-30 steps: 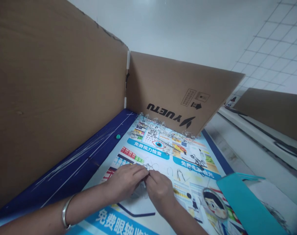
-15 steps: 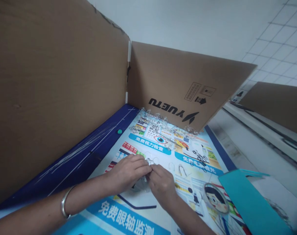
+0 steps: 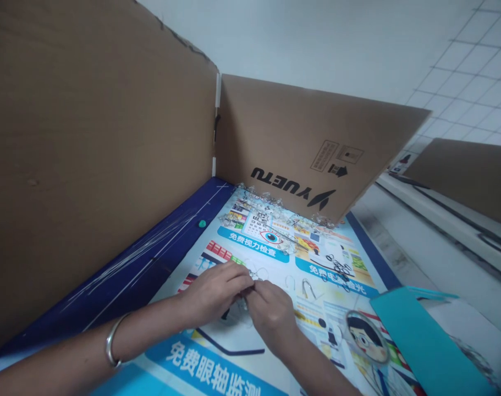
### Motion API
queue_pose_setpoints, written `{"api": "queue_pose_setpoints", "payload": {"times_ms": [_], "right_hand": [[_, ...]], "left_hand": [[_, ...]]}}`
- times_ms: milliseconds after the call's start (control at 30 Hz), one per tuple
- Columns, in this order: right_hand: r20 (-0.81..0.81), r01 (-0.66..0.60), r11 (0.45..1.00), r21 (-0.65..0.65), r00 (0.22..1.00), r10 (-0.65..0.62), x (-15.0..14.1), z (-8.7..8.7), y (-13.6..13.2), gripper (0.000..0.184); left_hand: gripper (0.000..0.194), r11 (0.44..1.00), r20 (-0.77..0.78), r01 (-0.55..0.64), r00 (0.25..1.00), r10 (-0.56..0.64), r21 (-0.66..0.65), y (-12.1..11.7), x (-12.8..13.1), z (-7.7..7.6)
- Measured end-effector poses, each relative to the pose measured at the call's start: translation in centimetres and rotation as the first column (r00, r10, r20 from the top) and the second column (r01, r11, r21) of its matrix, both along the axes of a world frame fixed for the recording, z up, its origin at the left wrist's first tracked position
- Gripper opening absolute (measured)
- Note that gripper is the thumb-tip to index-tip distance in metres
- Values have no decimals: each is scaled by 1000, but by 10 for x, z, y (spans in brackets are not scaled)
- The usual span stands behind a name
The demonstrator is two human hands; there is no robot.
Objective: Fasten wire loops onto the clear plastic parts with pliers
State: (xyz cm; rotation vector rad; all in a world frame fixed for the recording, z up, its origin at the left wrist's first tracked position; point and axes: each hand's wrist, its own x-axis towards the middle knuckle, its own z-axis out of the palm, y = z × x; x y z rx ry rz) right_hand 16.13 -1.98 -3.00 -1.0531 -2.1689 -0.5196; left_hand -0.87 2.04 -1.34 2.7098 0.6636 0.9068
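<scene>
Left hand (image 3: 215,291) and right hand (image 3: 270,313) meet over the printed poster (image 3: 250,352) on the tabletop, their fingers closed together on a small clear wire piece (image 3: 252,276), with loose metal hooks (image 3: 303,287) near the right hand and cardboard screens (image 3: 89,143) behind.

Matt brown cardboard wall (image 3: 89,137) on the left, rough and fibrous along its top edge; the far cardboard panel (image 3: 299,148) has the same dull finish with black print. Glossy printed poster (image 3: 250,247) covers the table, smooth and catching light. A polished metal bangle (image 3: 111,348) shines on the left wrist. Far on the poster lies a heap of clear, glittering plastic pieces (image 3: 270,212). Near right, a smooth teal plastic sheet (image 3: 419,341), faintly satin
</scene>
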Motion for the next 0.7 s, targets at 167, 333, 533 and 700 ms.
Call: {"api": "queue_pose_setpoints", "payload": {"times_ms": [167, 333, 533, 700], "right_hand": [[42, 26, 999, 46, 999, -28, 1, -2, 0, 21], [47, 36, 998, 43, 998, -38, 1, -2, 0, 25], [-23, -2, 1000, 11, 1000, 3, 2, -4, 3, 27], [-118, -27, 999, -30, 993, 24, 1, -6, 3, 21]], "left_hand": [[19, 995, -1, -71, 997, 71, 70, -4, 1, -3], [28, 994, -16, -88, 996, 89, 71, -7, 1, -9], [30, 993, -16, -106, 994, 107, 55, -8, 3, -14], [34, 994, -23, -107, 994, 106, -28, -9, 4, -13]]}}
